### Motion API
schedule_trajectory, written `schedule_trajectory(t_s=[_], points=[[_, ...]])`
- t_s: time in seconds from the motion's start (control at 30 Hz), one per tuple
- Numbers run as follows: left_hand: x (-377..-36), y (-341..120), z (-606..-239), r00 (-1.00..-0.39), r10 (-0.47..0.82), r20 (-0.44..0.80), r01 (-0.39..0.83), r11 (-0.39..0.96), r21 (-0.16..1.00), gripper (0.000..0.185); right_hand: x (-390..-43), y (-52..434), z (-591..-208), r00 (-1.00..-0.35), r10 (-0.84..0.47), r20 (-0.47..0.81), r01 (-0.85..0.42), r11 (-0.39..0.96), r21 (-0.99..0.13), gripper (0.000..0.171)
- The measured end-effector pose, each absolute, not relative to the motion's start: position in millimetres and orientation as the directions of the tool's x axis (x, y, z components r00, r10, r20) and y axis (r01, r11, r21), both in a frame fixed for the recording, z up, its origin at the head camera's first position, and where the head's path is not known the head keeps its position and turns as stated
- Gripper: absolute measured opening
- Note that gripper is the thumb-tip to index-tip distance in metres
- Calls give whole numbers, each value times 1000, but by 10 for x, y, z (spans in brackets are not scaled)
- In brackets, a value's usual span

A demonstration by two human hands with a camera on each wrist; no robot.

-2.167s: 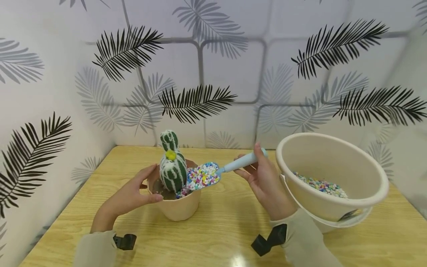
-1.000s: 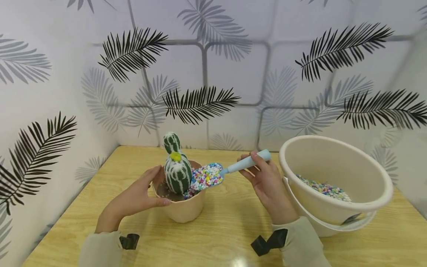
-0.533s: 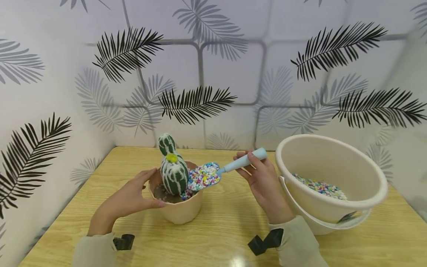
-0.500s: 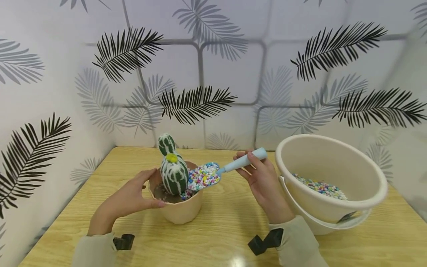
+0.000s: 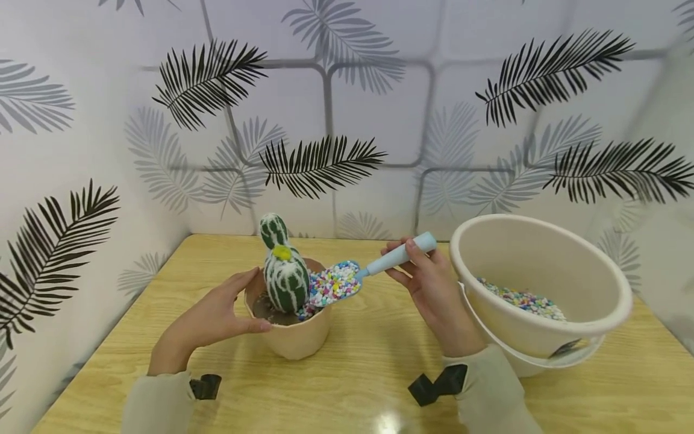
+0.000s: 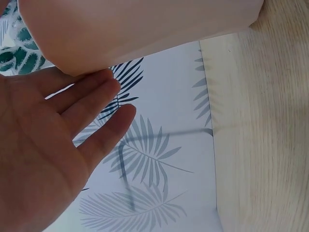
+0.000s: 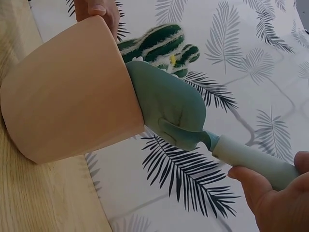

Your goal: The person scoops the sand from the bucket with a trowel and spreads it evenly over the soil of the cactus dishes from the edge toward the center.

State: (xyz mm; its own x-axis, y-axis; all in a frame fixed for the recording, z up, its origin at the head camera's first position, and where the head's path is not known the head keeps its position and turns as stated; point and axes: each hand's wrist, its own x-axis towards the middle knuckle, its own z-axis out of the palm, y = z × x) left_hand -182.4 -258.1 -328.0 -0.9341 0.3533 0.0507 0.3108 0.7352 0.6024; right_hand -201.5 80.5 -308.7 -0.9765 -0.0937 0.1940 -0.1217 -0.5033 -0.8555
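My left hand [image 5: 217, 319] holds the rim of a peach flowerpot [image 5: 295, 340], thumb at the front and fingers along the left side. In the left wrist view those fingers [image 6: 96, 104] lie against the pot's wall. A green-and-white artificial cactus [image 5: 286, 280] with a yellow flower stands in the pot, over a brown base. My right hand [image 5: 434, 295] grips the pale blue handle of a scoop [image 5: 401, 253], tilted down toward the pot. Colourful pebbles [image 5: 333, 283] fill its blade, whose tip lies over the right rim beside the cactus. The right wrist view shows the blade's underside [image 7: 169, 104] at the rim.
A cream bucket [image 5: 542, 235] stands tilted at the right, close by my right forearm, with more colourful pebbles [image 5: 523, 301] inside. Its handle hangs down in front. The wooden table [image 5: 358, 374] ends at a leaf-patterned wall [image 5: 374, 199] behind and at the left.
The scoop's handle end has risen a little, so the blade slopes more toward the pot. My right fingers have shifted on the handle. My left hand stays on the rim.
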Motion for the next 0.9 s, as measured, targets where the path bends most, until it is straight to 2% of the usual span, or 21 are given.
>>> schedule_trajectory(t_s=[0.33, 0.9], points=[[-1806, -2506, -3220, -946, 324, 35, 287, 778, 559, 110, -1997, 760, -3085, -982, -72, 172, -125, -433, -893, 7], [-1773, -2471, -3148, -948, 319, 23, 284, 808, 516, 109, -1956, 715, -3079, -972, -68, 226, -186, -368, -911, 5]])
